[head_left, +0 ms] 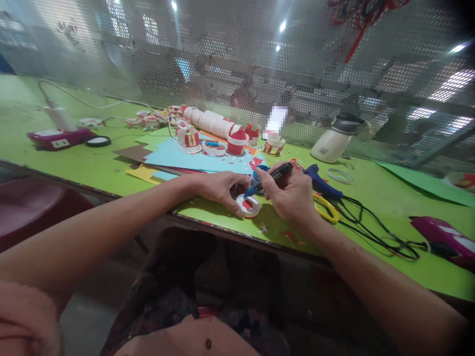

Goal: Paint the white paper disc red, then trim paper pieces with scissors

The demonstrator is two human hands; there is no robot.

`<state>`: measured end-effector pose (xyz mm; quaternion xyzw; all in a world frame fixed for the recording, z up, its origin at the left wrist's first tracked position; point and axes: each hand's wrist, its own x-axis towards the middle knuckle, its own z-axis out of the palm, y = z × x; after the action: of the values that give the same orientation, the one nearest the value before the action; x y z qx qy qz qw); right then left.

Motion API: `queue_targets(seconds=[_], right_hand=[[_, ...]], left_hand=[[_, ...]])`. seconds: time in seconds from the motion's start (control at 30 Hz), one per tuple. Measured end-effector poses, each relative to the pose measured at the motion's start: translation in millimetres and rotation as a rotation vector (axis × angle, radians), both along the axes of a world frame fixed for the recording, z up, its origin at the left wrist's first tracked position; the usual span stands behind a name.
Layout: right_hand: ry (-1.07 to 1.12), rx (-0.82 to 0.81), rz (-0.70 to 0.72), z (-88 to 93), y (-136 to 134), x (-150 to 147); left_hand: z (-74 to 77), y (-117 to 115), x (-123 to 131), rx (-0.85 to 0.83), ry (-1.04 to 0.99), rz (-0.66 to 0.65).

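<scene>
Near the front edge of the green table, my left hand (224,190) grips a small round white paper disc (253,204) by its left side. The disc has a red shape in its middle and small dots around it. Between the fingers of my right hand (291,195) is a marker pen (269,180), blue toward the tip and black at the other end. Its tip points down at the upper left of the disc, touching or just above it. A blue round item behind the pen is mostly hidden by my right hand.
Light-blue paper sheets (174,157) lie behind my left hand, with red-and-white paper cups (237,140) beyond. Right of my right hand are yellow-handled scissors (328,210), a blue glue gun (322,184) and its black cable. A white bottle (330,143) and purple power strips (445,240) stand farther off.
</scene>
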<state>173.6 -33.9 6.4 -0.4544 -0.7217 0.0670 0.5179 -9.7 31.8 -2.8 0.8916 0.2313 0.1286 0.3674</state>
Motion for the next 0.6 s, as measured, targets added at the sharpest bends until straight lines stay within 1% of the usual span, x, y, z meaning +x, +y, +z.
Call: queue_targets(seconds=[0.17, 0.37, 0.6], right_hand=[[0.050, -0.005, 0.020, -2.1, -1.2, 0.3], [0.145, 0.025, 0.033, 5.6, -4.5, 1.0], [0.140, 0.047, 0.030, 5.8, -3.8, 0.1]], left_hand=[[3.7, -1.1, 0.0, 0.010, 0.012, 0.011], [6.1, -1.5, -1.1, -0.001, 0.036, 0.016], [4.5, -0.5, -1.9, -0.013, 0.028, 0.012]])
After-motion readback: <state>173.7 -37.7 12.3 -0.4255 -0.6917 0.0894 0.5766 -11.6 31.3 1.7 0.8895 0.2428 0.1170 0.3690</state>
